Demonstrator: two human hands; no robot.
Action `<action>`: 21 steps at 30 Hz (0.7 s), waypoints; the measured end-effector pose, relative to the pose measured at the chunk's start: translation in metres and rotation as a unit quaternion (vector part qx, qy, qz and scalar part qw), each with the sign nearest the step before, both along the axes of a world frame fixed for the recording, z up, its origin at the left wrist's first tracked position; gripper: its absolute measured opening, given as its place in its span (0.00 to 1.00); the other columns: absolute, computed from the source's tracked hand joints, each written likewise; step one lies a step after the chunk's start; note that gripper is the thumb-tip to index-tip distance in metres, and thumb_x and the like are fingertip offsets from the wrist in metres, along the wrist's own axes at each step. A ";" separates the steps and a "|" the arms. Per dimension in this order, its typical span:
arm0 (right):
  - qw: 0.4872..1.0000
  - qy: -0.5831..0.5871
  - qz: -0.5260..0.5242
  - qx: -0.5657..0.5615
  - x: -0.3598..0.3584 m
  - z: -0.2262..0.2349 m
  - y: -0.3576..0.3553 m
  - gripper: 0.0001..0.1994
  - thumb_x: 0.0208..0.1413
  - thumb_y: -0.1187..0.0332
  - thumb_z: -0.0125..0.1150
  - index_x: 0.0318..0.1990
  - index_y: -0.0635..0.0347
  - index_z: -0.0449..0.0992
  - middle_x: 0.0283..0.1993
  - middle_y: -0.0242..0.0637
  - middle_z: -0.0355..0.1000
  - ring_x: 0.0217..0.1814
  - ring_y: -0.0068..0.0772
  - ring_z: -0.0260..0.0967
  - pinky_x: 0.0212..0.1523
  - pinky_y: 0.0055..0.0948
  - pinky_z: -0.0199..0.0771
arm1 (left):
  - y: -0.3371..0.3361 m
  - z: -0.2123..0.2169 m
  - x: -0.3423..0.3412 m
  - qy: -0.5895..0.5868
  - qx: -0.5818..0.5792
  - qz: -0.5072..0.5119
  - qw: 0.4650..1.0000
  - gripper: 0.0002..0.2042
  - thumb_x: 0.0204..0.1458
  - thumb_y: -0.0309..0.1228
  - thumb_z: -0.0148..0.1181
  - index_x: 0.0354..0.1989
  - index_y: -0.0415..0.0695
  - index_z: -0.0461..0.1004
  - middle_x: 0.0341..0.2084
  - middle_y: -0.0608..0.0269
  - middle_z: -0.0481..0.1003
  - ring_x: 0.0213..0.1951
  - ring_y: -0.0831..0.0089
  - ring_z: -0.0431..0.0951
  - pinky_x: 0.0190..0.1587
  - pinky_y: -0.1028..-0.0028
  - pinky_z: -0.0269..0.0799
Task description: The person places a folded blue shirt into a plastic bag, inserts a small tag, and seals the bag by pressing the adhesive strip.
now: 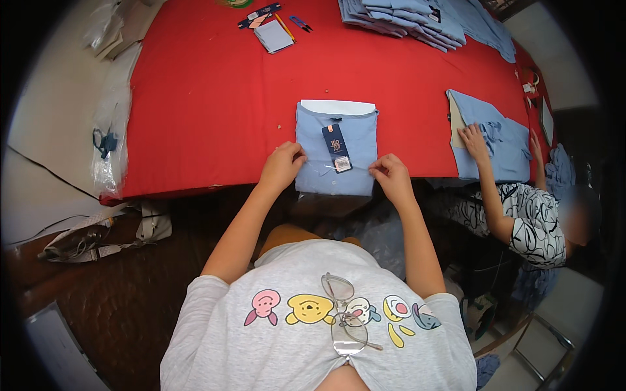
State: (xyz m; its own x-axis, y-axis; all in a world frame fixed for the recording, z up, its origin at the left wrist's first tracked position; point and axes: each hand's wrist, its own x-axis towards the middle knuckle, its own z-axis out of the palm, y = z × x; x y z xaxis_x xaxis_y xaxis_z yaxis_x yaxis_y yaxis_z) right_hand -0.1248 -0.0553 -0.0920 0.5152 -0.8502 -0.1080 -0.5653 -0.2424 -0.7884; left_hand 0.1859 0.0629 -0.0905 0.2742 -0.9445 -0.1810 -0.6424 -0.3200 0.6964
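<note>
A folded light blue shirt (336, 153) lies at the near edge of the red table (215, 98), with a dark hang tag (337, 147) on its front and white card showing at its collar end. My left hand (282, 165) pinches the shirt's left edge. My right hand (390, 174) pinches its right edge. Both hands sit low on the shirt, near the table's edge.
A stack of folded blue shirts (407, 19) lies at the far right. A notebook (273, 35), pencil and small scissors (300, 24) lie at the far middle. A co-worker's hand (475, 142) presses another blue shirt (495, 133) on the right. Bags lie on the floor (98, 238) to the left.
</note>
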 end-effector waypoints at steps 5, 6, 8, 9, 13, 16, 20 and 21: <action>0.999 -0.022 -0.031 -0.035 0.010 -0.028 -0.030 0.06 0.55 0.74 0.73 0.38 0.65 0.85 0.41 0.42 0.77 0.42 0.43 0.78 0.45 0.40 0.78 | -0.020 -0.023 -0.003 -0.048 -0.070 0.005 0.996 0.08 0.58 0.28 0.71 0.40 0.38 0.81 0.61 0.54 0.76 0.50 0.56 0.81 0.55 0.60 0.77; 0.999 -0.003 -0.015 -0.050 0.009 -0.028 -0.035 0.06 0.55 0.74 0.73 0.38 0.65 0.85 0.41 0.42 0.78 0.42 0.44 0.78 0.45 0.40 0.78 | -0.024 -0.025 -0.005 -0.047 -0.059 0.013 0.997 0.08 0.57 0.28 0.71 0.40 0.38 0.81 0.62 0.54 0.75 0.51 0.55 0.81 0.56 0.60 0.77; 0.999 0.016 0.001 -0.029 0.004 -0.027 -0.041 0.06 0.55 0.73 0.72 0.38 0.64 0.85 0.40 0.42 0.78 0.42 0.45 0.79 0.45 0.41 0.78 | -0.027 -0.029 -0.008 -0.041 -0.038 0.028 0.998 0.08 0.55 0.27 0.72 0.37 0.38 0.81 0.65 0.51 0.74 0.56 0.50 0.79 0.60 0.58 0.76; 1.000 0.019 -0.001 0.005 0.000 -0.026 -0.043 0.06 0.55 0.73 0.72 0.38 0.64 0.85 0.39 0.42 0.78 0.41 0.45 0.79 0.45 0.42 0.78 | -0.028 -0.024 -0.011 -0.033 -0.027 0.032 0.999 0.07 0.53 0.27 0.72 0.36 0.38 0.81 0.66 0.48 0.74 0.60 0.46 0.78 0.62 0.56 0.75; 0.998 0.059 0.010 0.013 -0.016 -0.026 -0.038 0.05 0.54 0.73 0.72 0.37 0.61 0.84 0.37 0.40 0.79 0.39 0.44 0.79 0.43 0.42 0.79 | -0.021 -0.019 -0.021 -0.084 -0.038 -0.020 0.996 0.05 0.47 0.25 0.72 0.30 0.38 0.82 0.71 0.37 0.70 0.70 0.38 0.70 0.69 0.52 0.71; 0.998 0.062 -0.011 -0.012 -0.016 -0.019 -0.031 0.03 0.53 0.74 0.71 0.35 0.60 0.83 0.37 0.39 0.78 0.39 0.43 0.79 0.43 0.42 0.79 | -0.004 -0.004 -0.033 -0.079 -0.012 -0.043 0.996 0.04 0.44 0.24 0.71 0.27 0.38 0.82 0.74 0.32 0.66 0.73 0.37 0.68 0.72 0.51 0.68; 0.999 0.033 0.006 -0.042 -0.004 0.006 -0.031 0.03 0.51 0.75 0.70 0.33 0.59 0.82 0.35 0.38 0.77 0.40 0.44 0.78 0.42 0.43 0.79 | 0.013 -0.001 -0.034 -0.114 -0.016 -0.019 0.993 0.04 0.44 0.23 0.70 0.24 0.38 0.80 0.71 0.38 0.71 0.69 0.39 0.72 0.69 0.51 0.70; 0.997 0.044 0.033 -0.058 -0.002 0.013 -0.032 0.03 0.51 0.75 0.70 0.33 0.59 0.81 0.35 0.38 0.76 0.40 0.45 0.78 0.42 0.43 0.78 | 0.014 0.008 -0.036 -0.116 -0.007 -0.011 0.993 0.04 0.44 0.23 0.70 0.23 0.38 0.80 0.70 0.40 0.72 0.68 0.40 0.73 0.68 0.51 0.71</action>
